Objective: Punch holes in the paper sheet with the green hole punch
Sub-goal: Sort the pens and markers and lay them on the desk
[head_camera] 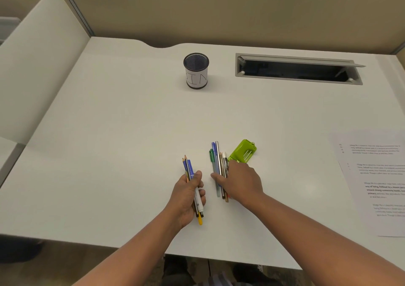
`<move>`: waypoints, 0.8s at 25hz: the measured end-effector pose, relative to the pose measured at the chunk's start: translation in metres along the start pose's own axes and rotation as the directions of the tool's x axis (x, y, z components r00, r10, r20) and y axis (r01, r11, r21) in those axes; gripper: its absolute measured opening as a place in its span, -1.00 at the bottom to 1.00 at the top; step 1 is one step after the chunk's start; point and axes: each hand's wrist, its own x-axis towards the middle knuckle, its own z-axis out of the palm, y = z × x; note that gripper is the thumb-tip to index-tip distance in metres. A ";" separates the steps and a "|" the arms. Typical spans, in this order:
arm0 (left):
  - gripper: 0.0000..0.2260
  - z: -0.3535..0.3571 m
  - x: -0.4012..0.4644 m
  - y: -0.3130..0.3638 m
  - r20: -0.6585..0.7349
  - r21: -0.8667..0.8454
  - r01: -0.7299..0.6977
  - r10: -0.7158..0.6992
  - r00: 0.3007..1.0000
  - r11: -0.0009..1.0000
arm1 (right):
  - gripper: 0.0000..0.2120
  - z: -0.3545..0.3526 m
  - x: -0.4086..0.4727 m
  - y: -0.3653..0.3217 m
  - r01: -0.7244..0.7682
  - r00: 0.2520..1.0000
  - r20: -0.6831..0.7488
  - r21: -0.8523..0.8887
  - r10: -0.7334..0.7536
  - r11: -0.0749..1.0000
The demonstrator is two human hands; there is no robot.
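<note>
Punch (242,151) is lying untouched while we are clearing pens: left hand (188,194) clenching one bundle (190,171), right hand (241,181) loosely gathering another (219,165) beside it.

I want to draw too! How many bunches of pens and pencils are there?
2. One bunch is gripped in the left hand. The other bunch lies on the desk under the right hand, beside the green hole punch.

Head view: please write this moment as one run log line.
left hand: grips pen bundle | right hand: on loose pens | green hole punch: untouched | paper sheet: unpunched
</note>
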 end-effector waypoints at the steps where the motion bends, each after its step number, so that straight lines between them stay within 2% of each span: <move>1: -0.81 -0.002 0.001 0.000 -0.007 0.006 0.002 -0.002 1.000 1.000 | -0.53 0.002 0.002 -0.002 0.003 1.000 0.015 -0.022 -0.003 1.000; 5: -0.80 -0.009 0.002 0.004 -0.029 0.013 0.005 -0.005 1.000 1.000 | -0.62 0.011 0.011 -0.009 -0.044 0.991 0.128 0.026 0.041 0.999; 12: -0.79 -0.017 0.002 0.009 -0.044 -0.003 0.004 -0.004 0.999 1.000 | -0.67 0.012 0.015 -0.017 0.014 0.975 0.222 -0.033 -0.006 0.999; 20: -0.82 -0.021 0.000 0.011 -0.044 -0.068 0.009 -0.012 0.999 0.998 | -0.65 0.009 0.011 -0.027 0.072 0.976 0.215 -0.129 -0.043 0.989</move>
